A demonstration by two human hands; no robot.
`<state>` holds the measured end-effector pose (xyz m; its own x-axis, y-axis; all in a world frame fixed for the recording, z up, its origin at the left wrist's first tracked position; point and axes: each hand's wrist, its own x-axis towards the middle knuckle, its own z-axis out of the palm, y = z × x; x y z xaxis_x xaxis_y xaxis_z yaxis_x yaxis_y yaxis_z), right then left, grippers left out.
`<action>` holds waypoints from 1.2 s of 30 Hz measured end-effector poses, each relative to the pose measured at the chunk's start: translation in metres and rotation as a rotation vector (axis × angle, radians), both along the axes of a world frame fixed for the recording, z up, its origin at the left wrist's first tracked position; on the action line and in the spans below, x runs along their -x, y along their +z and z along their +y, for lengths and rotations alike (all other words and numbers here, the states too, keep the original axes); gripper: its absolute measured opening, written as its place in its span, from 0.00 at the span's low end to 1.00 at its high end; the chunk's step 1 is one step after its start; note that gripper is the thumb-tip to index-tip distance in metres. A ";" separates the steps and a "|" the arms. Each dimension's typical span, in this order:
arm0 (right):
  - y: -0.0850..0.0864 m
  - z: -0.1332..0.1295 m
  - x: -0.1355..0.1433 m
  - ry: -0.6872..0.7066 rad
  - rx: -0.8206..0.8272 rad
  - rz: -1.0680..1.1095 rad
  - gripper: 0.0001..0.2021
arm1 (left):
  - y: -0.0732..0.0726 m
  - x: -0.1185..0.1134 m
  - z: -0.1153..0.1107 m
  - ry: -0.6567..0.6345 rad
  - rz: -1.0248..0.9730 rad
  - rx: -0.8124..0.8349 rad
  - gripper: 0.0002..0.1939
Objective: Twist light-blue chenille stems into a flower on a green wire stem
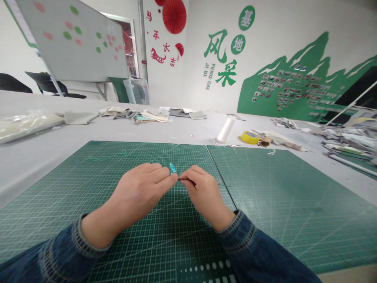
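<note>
A small bright blue loop [172, 168] sticks up from the fingertips of my left hand [144, 186]. What it is made of is too small to tell. My left hand is closed in a pinch, its back towards me. Almost touching it, my right hand [203, 192] pinches a thin dark rod-like piece [225, 185]; its tip shows between the two hands, and its other end shows past the knuckles on the right. Both hands are held over the left green cutting mat [118, 232].
A second cutting mat [294, 204] adjoins on the right. Beyond the mats stand a white cone [226, 129] and a yellow tape roll [250, 137]. Folded cloths [153, 114] lie along the back; a plastic-wrapped bundle [28, 124] is at left. Green thread scraps [123, 154] lie on the left mat.
</note>
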<state>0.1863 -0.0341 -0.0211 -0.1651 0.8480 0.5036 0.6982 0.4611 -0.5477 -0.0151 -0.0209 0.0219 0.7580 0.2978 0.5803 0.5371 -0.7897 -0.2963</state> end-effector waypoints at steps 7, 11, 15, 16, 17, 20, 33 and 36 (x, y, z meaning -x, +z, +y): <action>0.006 -0.005 0.003 0.230 0.020 -0.104 0.11 | -0.003 0.014 0.020 0.079 -0.132 0.216 0.12; 0.014 -0.006 0.002 0.336 0.077 0.032 0.10 | -0.004 0.018 0.032 0.023 -0.285 0.527 0.09; 0.022 -0.006 -0.001 0.378 0.204 0.328 0.06 | -0.005 0.019 0.038 -0.003 -0.496 0.874 0.06; 0.023 -0.006 -0.001 0.373 0.238 0.406 0.06 | -0.005 0.018 0.039 -0.010 -0.542 0.945 0.05; 0.024 -0.005 -0.002 0.368 0.273 0.486 0.05 | -0.006 0.017 0.040 -0.016 -0.580 1.008 0.05; 0.022 -0.003 -0.002 0.336 0.376 0.742 0.02 | -0.011 0.012 0.038 -0.014 -0.643 1.140 0.07; 0.013 0.000 0.000 -0.011 0.200 0.838 0.03 | -0.022 -0.024 0.006 -0.063 -0.658 1.201 0.08; 0.015 -0.004 -0.001 -0.079 0.036 0.571 0.05 | -0.021 -0.025 0.000 -0.007 -0.619 1.088 0.07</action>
<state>0.1871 -0.0386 -0.0060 0.1892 0.8652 0.4644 0.3188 0.3932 -0.8624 0.0100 -0.0210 0.0009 0.4499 0.8428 0.2953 0.3477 -0.4699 0.8114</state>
